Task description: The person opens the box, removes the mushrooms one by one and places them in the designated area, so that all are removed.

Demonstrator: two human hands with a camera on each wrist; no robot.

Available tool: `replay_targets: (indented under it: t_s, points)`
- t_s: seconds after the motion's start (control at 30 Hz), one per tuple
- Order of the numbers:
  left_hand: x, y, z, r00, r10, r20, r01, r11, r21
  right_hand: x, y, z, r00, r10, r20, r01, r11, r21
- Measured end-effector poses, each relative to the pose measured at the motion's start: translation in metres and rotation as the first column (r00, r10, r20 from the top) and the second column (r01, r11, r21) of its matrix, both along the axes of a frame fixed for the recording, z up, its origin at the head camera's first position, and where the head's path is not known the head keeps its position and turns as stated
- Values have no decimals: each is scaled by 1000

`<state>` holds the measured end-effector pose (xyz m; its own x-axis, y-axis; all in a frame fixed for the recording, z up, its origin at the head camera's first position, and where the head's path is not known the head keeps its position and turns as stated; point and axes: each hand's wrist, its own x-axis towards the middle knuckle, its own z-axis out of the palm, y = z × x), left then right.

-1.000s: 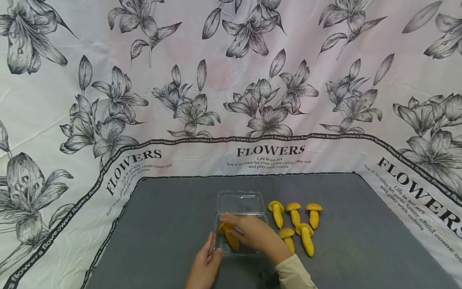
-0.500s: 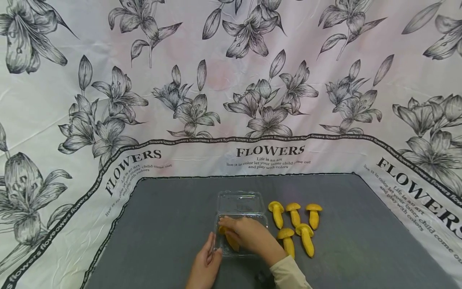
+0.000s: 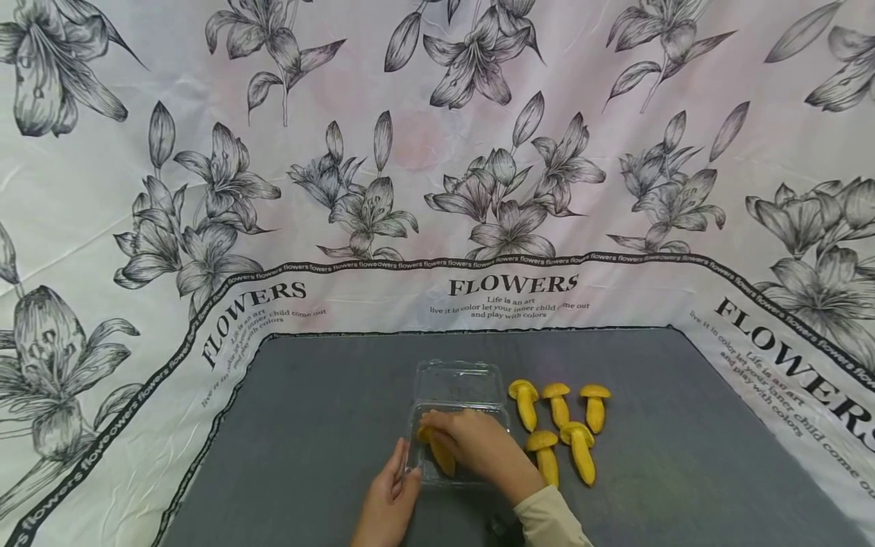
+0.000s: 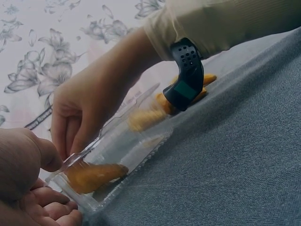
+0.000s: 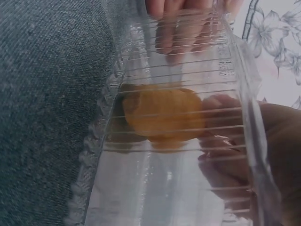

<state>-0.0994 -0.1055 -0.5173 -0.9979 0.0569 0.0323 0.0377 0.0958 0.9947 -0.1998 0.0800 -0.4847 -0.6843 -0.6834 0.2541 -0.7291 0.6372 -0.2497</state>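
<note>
A clear plastic hinged box (image 3: 458, 384) stands on the grey cloth, its lid tipped back open. My left hand (image 3: 386, 497) grips the box's left wall, thumb on the near side. Inside lies a yellow mushroom (image 3: 443, 460), slanting, with its cap towards the back left. My right hand (image 3: 481, 448) reaches into the box, fingers curled down at the cap and covering part of it. In the left wrist view, fingertips of the right hand (image 4: 89, 108) are hidden behind the box wall. Through the ribbed plastic, the right wrist view shows the mushroom (image 5: 164, 115) against those fingers.
Several more yellow mushrooms (image 3: 582, 453) lie in two loose rows right of the box. The right wrist wears a dark band (image 4: 186, 75). A white flower-printed sheet (image 3: 513, 304) rises behind and around the grey tabletop (image 3: 307, 425).
My right hand has drawn slightly towards me, and its fingers have curled more at the mushroom's cap. The box has shifted a little to the right. My left hand keeps its hold.
</note>
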Motion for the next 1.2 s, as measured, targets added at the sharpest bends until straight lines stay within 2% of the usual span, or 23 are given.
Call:
replay_targets:
  t_s: [0.1, 0.33, 0.67, 0.93, 1.2]
  points:
    - [-1, 0, 1, 1000, -7, 0, 7, 1000, 0, 0, 1, 0, 1000, -7, -1, 7, 1000, -28]
    - [-7, -2, 3, 998, -18, 59, 20, 999, -35, 1, 1, 2, 999, -40, 14, 41, 998, -46]
    - [-5, -1, 4, 999, -15, 49, 17, 999, -30, 2, 1, 1, 998, -47, 33, 49, 996, -77]
    - [-3, 0, 5, 999, -11, 45, 12, 1000, -20, -1, -1, 1, 994, -56, 97, 61, 997, -53]
    - [-4, -2, 5, 998, -20, 60, 21, 999, -29, -1, 0, 1, 980, -78, 182, 88, 995, -50]
